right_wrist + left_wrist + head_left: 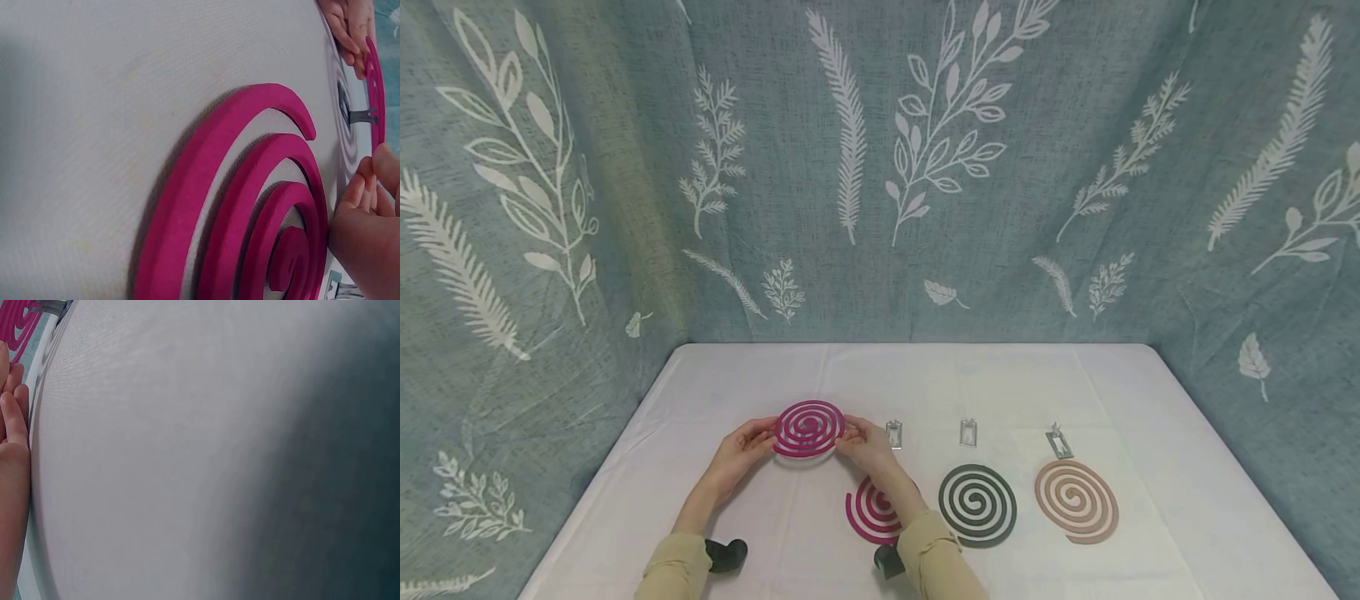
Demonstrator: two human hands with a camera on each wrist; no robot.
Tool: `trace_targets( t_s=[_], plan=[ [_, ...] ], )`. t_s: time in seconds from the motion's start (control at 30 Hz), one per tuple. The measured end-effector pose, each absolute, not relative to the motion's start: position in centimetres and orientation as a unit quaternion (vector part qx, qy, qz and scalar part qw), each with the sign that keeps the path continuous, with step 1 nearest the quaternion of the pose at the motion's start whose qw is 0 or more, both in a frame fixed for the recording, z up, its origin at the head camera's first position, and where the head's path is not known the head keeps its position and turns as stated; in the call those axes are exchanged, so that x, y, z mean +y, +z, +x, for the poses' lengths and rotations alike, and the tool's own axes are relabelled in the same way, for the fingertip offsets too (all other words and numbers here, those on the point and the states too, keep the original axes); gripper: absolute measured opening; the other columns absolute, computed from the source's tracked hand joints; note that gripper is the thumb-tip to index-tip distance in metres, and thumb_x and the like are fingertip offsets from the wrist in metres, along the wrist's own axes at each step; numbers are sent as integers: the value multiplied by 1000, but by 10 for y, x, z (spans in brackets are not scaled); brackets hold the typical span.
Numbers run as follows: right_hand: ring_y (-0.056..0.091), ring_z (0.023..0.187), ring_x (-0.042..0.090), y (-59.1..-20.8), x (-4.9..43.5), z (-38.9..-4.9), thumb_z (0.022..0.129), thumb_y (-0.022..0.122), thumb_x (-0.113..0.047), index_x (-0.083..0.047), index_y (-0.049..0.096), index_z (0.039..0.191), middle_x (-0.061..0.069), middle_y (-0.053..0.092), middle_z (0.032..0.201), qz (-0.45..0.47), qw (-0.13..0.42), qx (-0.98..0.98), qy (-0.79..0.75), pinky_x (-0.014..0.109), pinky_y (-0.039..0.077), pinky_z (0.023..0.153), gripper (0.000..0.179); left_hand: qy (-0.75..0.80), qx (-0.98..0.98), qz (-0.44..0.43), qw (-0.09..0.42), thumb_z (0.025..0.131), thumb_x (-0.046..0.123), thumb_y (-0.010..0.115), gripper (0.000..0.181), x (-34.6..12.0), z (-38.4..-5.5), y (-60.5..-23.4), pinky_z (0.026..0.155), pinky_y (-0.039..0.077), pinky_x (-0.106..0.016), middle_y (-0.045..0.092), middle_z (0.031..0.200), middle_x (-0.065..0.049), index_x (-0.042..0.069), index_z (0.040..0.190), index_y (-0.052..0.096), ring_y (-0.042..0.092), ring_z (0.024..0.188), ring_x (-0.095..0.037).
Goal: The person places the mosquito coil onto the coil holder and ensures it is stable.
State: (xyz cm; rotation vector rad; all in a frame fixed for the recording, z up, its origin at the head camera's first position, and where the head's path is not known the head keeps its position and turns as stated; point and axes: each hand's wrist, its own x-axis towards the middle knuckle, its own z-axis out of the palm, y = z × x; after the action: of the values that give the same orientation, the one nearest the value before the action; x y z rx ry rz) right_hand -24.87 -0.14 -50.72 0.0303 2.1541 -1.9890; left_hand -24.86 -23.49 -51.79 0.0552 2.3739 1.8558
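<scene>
A magenta mosquito coil [809, 427] is held level by both hands, over the left part of the table. My left hand [737, 457] pinches its left rim between thumb and fingers, and my right hand [871, 447] pinches the right rim. Beneath the coil's middle, a small grey metal stand [361, 116] shows in the right wrist view, its top meeting the coil. A second magenta coil [290, 265] lies flat on the table below my right forearm, which partly covers it in the head view.
To the right lie a dark green coil [975, 501] and a tan coil [1074, 498]. Behind the coils are three metal stands: one left [893, 435], one middle [968, 432], one right [1060, 443]. A patterned blue curtain [880, 292] encloses the white table [1000, 375].
</scene>
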Motion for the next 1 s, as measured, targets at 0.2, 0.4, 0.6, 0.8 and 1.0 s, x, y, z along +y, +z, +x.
trace_targets(
  t_s=[0.2, 0.4, 0.6, 0.8, 1.0],
  plan=[
    [47, 70, 8, -509, -1, -251, 86, 66, -4, -1, 51, 133, -1, 55, 84, 14, 112, 729, -675, 16, 40, 62, 50, 616, 785, 14, 67, 94, 15, 59, 49, -235, -250, -519, 88, 42, -3, 44, 140, -25, -6, 135, 43, 49, 97, 17],
    [46, 70, 7, -510, -1, -251, 86, 66, -4, -1, 51, 134, -2, 54, 83, 15, 115, 729, -675, 16, 40, 62, 50, 616, 785, 15, 67, 93, 15, 59, 49, -235, -251, -520, 88, 42, -3, 44, 140, -24, -5, 135, 44, 49, 97, 18],
    [47, 69, 7, -509, -1, -250, 85, 66, -4, -1, 50, 134, -1, 55, 83, 16, 112, 729, -676, 15, 40, 61, 51, 618, 783, 13, 68, 93, 14, 59, 48, -235, -250, -519, 88, 42, -3, 44, 140, -25, -5, 135, 43, 49, 97, 18],
    [46, 69, 7, -508, -1, -249, 86, 66, -4, 0, 50, 134, 0, 56, 85, 10, 105, 731, -674, 16, 40, 61, 51, 614, 786, 4, 72, 94, 15, 59, 49, -235, -251, -519, 88, 42, -3, 44, 140, -23, -4, 136, 43, 49, 97, 18],
    [46, 69, 7, -509, 0, -251, 85, 66, -4, -2, 51, 134, -2, 54, 82, 16, 116, 725, -678, 15, 40, 61, 51, 611, 788, 4, 71, 94, 16, 59, 49, -234, -249, -517, 88, 42, -3, 45, 139, -22, -5, 136, 43, 48, 98, 17]
  ],
)
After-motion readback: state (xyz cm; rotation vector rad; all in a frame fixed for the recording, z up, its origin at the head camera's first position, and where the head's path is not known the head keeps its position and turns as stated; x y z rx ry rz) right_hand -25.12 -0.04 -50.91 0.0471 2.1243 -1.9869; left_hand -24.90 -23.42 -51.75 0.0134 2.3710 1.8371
